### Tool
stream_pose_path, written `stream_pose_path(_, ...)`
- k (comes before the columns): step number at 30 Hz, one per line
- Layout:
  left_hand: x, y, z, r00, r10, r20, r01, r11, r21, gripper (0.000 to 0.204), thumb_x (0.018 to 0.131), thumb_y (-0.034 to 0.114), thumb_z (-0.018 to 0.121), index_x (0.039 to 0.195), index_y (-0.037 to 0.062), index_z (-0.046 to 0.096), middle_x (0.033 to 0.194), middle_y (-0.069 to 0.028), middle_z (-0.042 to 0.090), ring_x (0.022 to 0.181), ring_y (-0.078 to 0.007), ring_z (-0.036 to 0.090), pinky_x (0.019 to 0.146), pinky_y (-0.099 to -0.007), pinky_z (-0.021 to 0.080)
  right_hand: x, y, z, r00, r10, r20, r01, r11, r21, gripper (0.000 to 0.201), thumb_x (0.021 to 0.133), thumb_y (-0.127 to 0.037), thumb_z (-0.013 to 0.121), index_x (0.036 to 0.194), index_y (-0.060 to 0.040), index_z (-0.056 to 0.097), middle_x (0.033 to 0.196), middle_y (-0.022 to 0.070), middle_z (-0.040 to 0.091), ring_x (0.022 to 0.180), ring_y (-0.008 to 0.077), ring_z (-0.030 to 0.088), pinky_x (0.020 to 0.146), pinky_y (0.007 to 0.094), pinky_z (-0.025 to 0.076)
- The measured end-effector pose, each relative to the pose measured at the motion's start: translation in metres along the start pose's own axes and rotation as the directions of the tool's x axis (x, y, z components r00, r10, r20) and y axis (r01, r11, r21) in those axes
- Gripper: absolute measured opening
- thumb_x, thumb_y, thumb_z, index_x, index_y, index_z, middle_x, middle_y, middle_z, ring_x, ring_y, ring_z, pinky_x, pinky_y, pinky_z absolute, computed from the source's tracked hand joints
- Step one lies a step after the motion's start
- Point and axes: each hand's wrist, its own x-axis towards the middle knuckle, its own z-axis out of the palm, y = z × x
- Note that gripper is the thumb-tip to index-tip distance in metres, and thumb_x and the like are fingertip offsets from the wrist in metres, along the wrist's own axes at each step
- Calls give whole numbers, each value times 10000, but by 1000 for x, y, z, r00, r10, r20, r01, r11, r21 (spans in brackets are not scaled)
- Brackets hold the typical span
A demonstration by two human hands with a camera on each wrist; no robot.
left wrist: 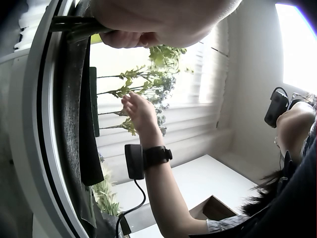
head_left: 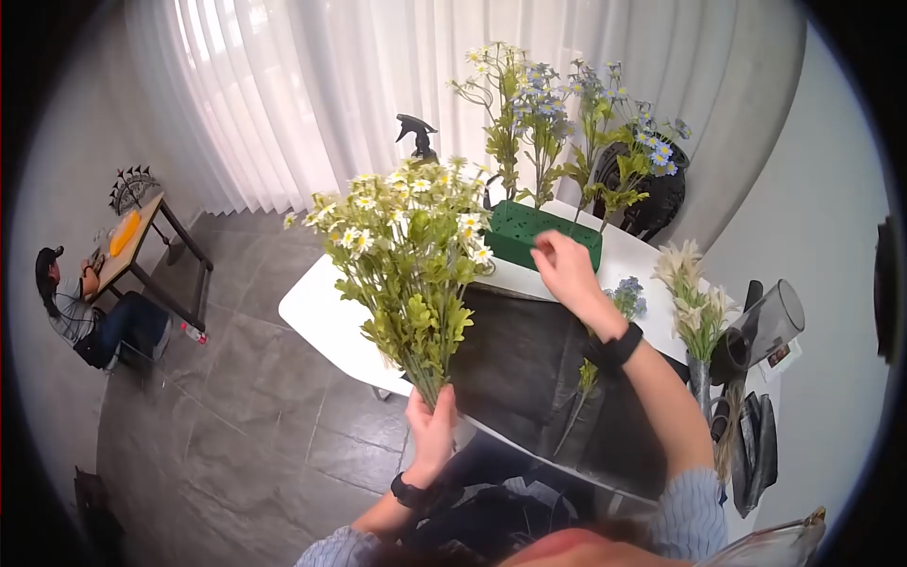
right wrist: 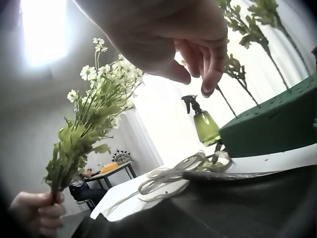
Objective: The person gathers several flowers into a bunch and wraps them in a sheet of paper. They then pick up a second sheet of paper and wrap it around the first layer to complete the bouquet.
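My left hand grips the stems of a bunch of white artificial daisies, held upright over the table's front left. In the right wrist view those fingers wrap the lower stems. My right hand hovers in front of a green foam block, its fingers loosely bent with nothing between them. Several flower stems stand in the block, with white daisies at the left and blue daisies further right. A short leafy stem lies on the black mat below my right forearm.
A green spray bottle stands behind a loose coil of pale cord. White lilies, a clear glass vase and dark wrapped rolls are at the right edge. Across the room, a person sits at another table.
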Motion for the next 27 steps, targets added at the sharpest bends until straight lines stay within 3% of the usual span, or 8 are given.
stream_pose_path(2,-2,-1,-2,1000,6,-21,-6,1000,-4,98,868,98,545,918,56,472,641,44,439,469,-18,347,401,-180,241,24,-1,24,999,29,-40,-23,991,134,197,769,-103,578,902,35,536,843,221,599,779,368,585,673,423,469)
stream_pose_path(4,1,2,-2,998,28,-48,-28,1000,-9,99,871,100,540,881,50,456,607,33,411,435,-30,311,378,-192,216,46,10,54,989,-2,-146,-3,999,-33,240,786,-83,546,967,63,485,845,255,588,809,406,572,693,454,463)
stream_pose_path(6,2,5,-5,998,22,-65,-23,1000,-12,101,870,96,540,882,51,451,596,35,404,430,-27,302,374,-192,209,71,4,72,955,291,-54,-295,950,-106,281,805,-72,510,1025,80,423,840,285,577,830,445,557,716,479,451)
stream_pose_path(7,2,6,-7,997,18,-73,-19,1000,-12,101,870,96,540,883,51,450,595,35,403,430,-27,302,374,-191,208,81,20,90,968,176,-181,-200,972,-123,280,825,-79,498,1037,73,396,846,297,571,836,456,554,730,481,450)
stream_pose_path(10,7,9,-13,996,16,-89,-16,1000,0,103,871,98,541,885,52,450,590,37,400,430,-26,301,376,-190,208,104,7,93,924,327,-200,-338,941,-21,256,835,-89,499,1013,71,407,859,291,569,831,451,559,730,482,452)
stream_pose_path(11,7,9,-15,995,15,-97,-14,1000,7,103,871,99,541,885,53,450,589,38,399,431,-26,301,376,-190,207,110,16,99,932,262,-252,-282,958,-47,262,845,-106,500,1017,63,399,854,281,574,813,453,563,721,488,453)
stream_pose_path(18,14,7,-20,994,22,-106,-21,1000,8,111,868,105,548,887,52,451,593,41,400,436,-25,305,379,-188,213,117,29,99,909,239,-341,-263,965,-24,254,857,-200,493,849,51,529,778,290,573,790,450,547,690,484,424)
stream_pose_path(27,18,10,-18,995,65,-80,-64,998,24,121,869,114,550,914,50,459,630,33,426,446,-23,318,385,-183,219,115,-39,64,915,7,-402,20,998,64,189,859,-144,505,838,41,535,690,238,579,675,413,558,600,437,428)
